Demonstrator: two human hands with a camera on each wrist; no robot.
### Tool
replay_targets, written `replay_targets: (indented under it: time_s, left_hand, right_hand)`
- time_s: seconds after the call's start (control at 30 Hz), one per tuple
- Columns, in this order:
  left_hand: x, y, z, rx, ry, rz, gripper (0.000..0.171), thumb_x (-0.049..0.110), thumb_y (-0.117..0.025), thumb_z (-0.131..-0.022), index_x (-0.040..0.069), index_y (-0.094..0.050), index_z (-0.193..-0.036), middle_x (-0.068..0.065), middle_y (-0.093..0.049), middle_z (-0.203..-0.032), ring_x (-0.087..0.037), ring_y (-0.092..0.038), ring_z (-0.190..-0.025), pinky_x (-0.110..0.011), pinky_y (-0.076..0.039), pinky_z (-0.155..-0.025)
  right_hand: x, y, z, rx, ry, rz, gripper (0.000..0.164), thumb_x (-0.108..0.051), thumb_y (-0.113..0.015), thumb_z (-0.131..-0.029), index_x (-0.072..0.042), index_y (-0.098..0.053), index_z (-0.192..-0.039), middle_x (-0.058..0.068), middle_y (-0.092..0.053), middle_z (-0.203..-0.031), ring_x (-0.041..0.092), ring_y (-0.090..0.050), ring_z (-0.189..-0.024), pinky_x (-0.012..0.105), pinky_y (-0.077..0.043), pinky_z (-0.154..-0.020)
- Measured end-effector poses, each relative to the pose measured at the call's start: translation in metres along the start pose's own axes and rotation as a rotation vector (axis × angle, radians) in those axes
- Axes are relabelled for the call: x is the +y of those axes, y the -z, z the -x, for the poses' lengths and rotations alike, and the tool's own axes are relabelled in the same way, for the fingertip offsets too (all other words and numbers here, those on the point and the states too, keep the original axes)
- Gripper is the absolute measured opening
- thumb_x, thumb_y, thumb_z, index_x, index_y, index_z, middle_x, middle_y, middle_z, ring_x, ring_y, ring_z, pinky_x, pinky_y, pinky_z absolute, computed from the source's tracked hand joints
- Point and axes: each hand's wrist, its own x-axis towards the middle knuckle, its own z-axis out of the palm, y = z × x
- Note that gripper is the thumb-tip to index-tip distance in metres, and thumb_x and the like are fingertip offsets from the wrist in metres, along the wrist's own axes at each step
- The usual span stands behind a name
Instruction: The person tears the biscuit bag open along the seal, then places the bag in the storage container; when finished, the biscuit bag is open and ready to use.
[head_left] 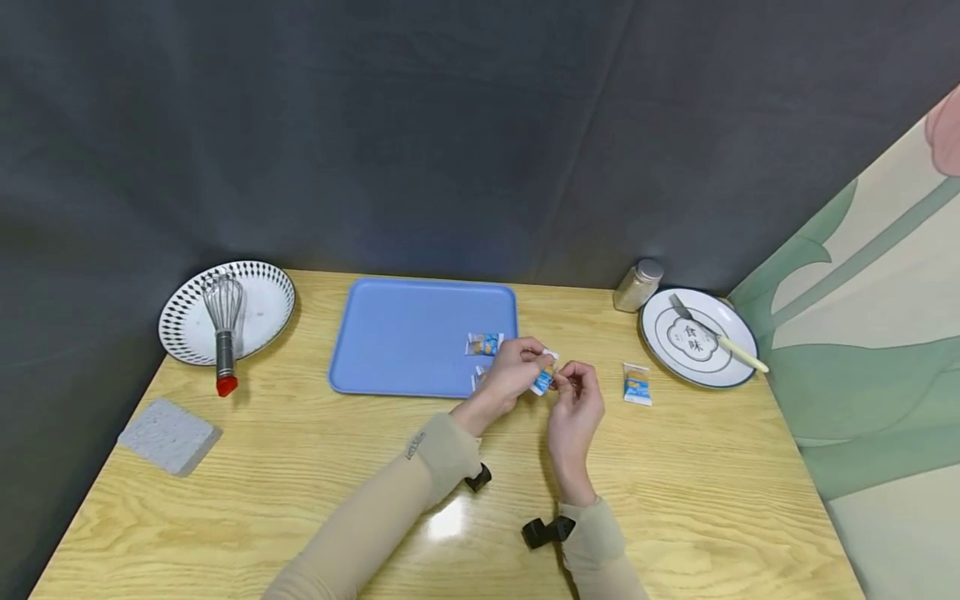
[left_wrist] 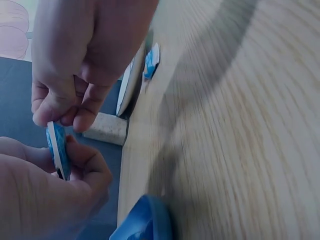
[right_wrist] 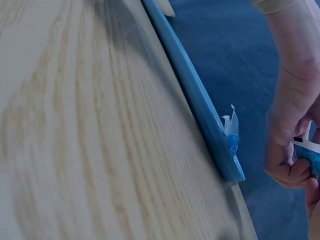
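Note:
My left hand (head_left: pixel 510 377) pinches a small blue-and-white snack packet (head_left: pixel 544 379) just past the right edge of the blue tray (head_left: pixel 420 333). From the other side, my right hand (head_left: pixel 576 412) pinches the packet's edge between thumb and fingers. The left wrist view shows the packet (left_wrist: pixel 59 150) edge-on between both hands' fingertips, above the table. On the tray's right part lies a similar packet (head_left: pixel 484 344); another one (head_left: pixel 477 377) is half hidden behind my left hand. To the right of my hands, one more packet (head_left: pixel 637 384) rests on the wooden table.
A patterned plate (head_left: pixel 270 308) bearing a whisk (head_left: pixel 224 321) stands at the left, with a grey sponge-like block (head_left: pixel 169 435) in front. At the right are a shaker jar (head_left: pixel 638 285) and a white plate (head_left: pixel 675 362) with a fork (head_left: pixel 716 333) across it. Dark cloth (head_left: pixel 420 133) hangs behind.

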Motion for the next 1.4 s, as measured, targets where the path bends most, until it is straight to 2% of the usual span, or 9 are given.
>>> replay_targets:
  time_s: [0.1, 0.37, 0.47, 0.67, 0.8, 0.97, 1.17, 1.27, 1.4]
  left_hand:
    - [-0.001, -0.003, 0.001, 0.020, 0.000, 0.001, 0.008, -0.001, -0.067, -0.103, -0.006, -0.069, -0.097, -0.012, -0.070, -0.089, -0.013, -0.055, -0.070, -0.021, -0.042, -0.057]
    - [-0.001, -0.008, 0.003, 0.069, -0.009, 0.003, 0.008, -0.001, -0.069, -0.102, -0.005, -0.070, -0.095, -0.011, -0.071, -0.088, -0.011, -0.056, -0.071, -0.020, -0.042, -0.056]
    - [-0.001, -0.010, 0.003, 0.077, -0.020, 0.021, 0.008, -0.002, -0.069, -0.101, -0.007, -0.070, -0.095, -0.014, -0.071, -0.088, -0.011, -0.056, -0.070, -0.020, -0.041, -0.055]
    - [-0.003, -0.011, 0.002, 0.091, -0.012, 0.042, 0.007, -0.003, -0.070, -0.101, -0.008, -0.070, -0.097, -0.016, -0.072, -0.091, -0.012, -0.058, -0.072, -0.020, -0.042, -0.056]
    - [-0.007, -0.009, 0.000, 0.069, -0.011, 0.045, 0.007, -0.001, -0.070, -0.101, -0.007, -0.071, -0.097, -0.011, -0.072, -0.088, -0.012, -0.059, -0.073, -0.020, -0.044, -0.058]
    - [-0.010, 0.004, 0.000, 0.002, -0.099, 0.002, 0.011, 0.003, -0.068, -0.105, -0.006, -0.073, -0.104, -0.006, -0.071, -0.088, -0.010, -0.060, -0.076, -0.023, -0.047, -0.068]
    - [-0.007, 0.014, 0.001, -0.060, -0.207, -0.034, 0.018, 0.007, -0.066, -0.107, -0.009, -0.073, -0.112, -0.010, -0.071, -0.098, -0.010, -0.062, -0.087, -0.026, -0.051, -0.082]
    - [-0.008, 0.017, 0.001, -0.089, -0.201, -0.038, 0.022, 0.010, -0.066, -0.108, -0.009, -0.073, -0.116, -0.013, -0.072, -0.104, -0.011, -0.063, -0.090, -0.028, -0.053, -0.084]
    - [-0.011, 0.021, 0.000, -0.100, -0.153, -0.052, 0.025, 0.015, -0.067, -0.108, -0.007, -0.074, -0.119, -0.013, -0.074, -0.108, -0.013, -0.066, -0.095, -0.029, -0.054, -0.087]
  right_hand:
    - [-0.004, 0.000, 0.003, 0.007, 0.011, 0.006, 0.005, 0.022, -0.054, -0.100, 0.020, -0.056, -0.096, 0.030, -0.059, -0.093, 0.020, -0.058, -0.078, 0.014, -0.049, -0.069]
    - [-0.036, 0.000, 0.009, 0.018, 0.045, 0.003, 0.006, 0.026, -0.052, -0.098, 0.022, -0.055, -0.094, 0.032, -0.059, -0.092, 0.014, -0.059, -0.078, 0.012, -0.049, -0.072]
    - [-0.035, 0.000, 0.009, 0.024, 0.061, 0.003, 0.006, 0.025, -0.053, -0.098, 0.022, -0.055, -0.094, 0.033, -0.059, -0.091, 0.013, -0.059, -0.078, 0.012, -0.049, -0.071]
    - [-0.001, 0.003, 0.007, 0.025, 0.032, -0.027, 0.006, 0.020, -0.056, -0.101, 0.018, -0.057, -0.095, 0.026, -0.061, -0.093, 0.012, -0.060, -0.079, 0.019, -0.053, -0.071]
    - [0.003, 0.004, 0.006, 0.011, -0.033, -0.086, 0.006, 0.017, -0.057, -0.102, 0.017, -0.056, -0.097, 0.018, -0.060, -0.094, 0.011, -0.062, -0.080, 0.023, -0.056, -0.073]
    - [-0.009, 0.007, -0.005, -0.080, -0.208, -0.213, 0.003, 0.010, -0.057, -0.106, 0.011, -0.054, -0.107, 0.010, -0.056, -0.095, 0.009, -0.064, -0.078, 0.023, -0.058, -0.074]
    - [-0.017, 0.014, -0.018, -0.212, -0.303, -0.140, 0.017, 0.001, -0.063, -0.106, 0.014, -0.058, -0.117, 0.010, -0.062, -0.096, 0.006, -0.066, -0.073, 0.023, -0.060, -0.069]
    - [-0.017, 0.017, -0.020, -0.219, -0.320, -0.117, 0.016, 0.000, -0.066, -0.105, 0.014, -0.061, -0.110, 0.010, -0.067, -0.090, 0.006, -0.068, -0.071, 0.025, -0.061, -0.068]
    - [-0.016, 0.017, -0.020, -0.199, -0.314, -0.145, 0.010, 0.003, -0.068, -0.103, 0.012, -0.063, -0.103, 0.009, -0.069, -0.086, 0.008, -0.070, -0.069, 0.027, -0.062, -0.069]
